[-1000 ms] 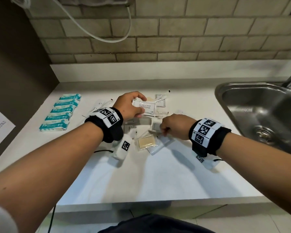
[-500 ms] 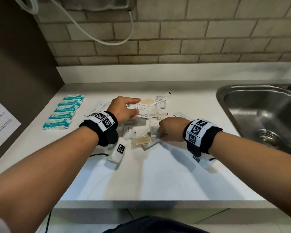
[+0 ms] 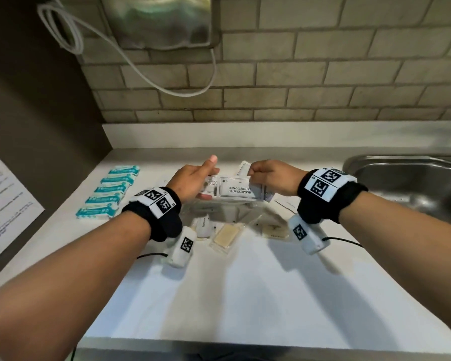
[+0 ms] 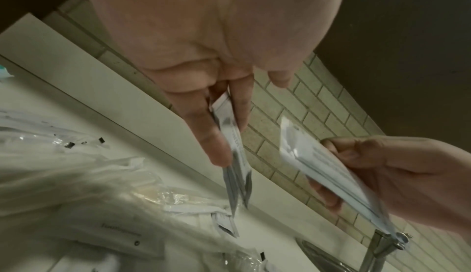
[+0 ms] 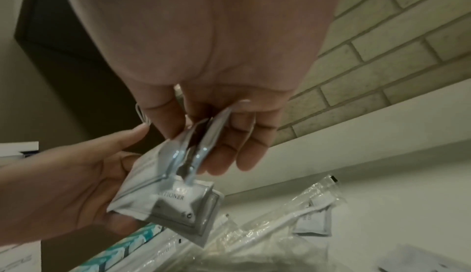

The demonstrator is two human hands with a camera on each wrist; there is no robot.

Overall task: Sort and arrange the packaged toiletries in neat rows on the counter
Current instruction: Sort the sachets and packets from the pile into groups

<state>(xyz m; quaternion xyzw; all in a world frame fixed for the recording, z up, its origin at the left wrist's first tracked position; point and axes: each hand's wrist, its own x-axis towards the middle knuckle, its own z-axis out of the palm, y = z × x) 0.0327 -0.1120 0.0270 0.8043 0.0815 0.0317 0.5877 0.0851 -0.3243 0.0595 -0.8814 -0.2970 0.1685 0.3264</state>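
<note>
Above the white counter (image 3: 245,282) my left hand (image 3: 203,187) grips a few white shampoo-with-conditioner sachets (image 3: 211,185), thumb raised. Close on its right, my right hand (image 3: 255,178) pinches more of these sachets (image 3: 236,190), which overlap the left hand's. In the left wrist view the left fingers (image 4: 211,135) clamp thin sachets (image 4: 235,141), with the right hand's sachets (image 4: 318,161) alongside. The right wrist view shows the right fingers (image 5: 163,115) holding sachets (image 5: 201,147) over the left hand's (image 5: 168,197). A neat row of teal packets (image 3: 110,195) lies at the counter's left.
Beneath the hands lies a loose pile of clear-wrapped toiletries (image 3: 227,233), among them tan soap bars and wrapped toothbrushes (image 5: 288,214). A steel sink (image 3: 414,183) is at the right. A tiled wall runs behind, with a cable and a dispenser above. A dark wall with a paper sheet bounds the left.
Both hands rose off the pile. The right hand, which was down among the packets, now holds sachets and has brought them up against those in the left hand.
</note>
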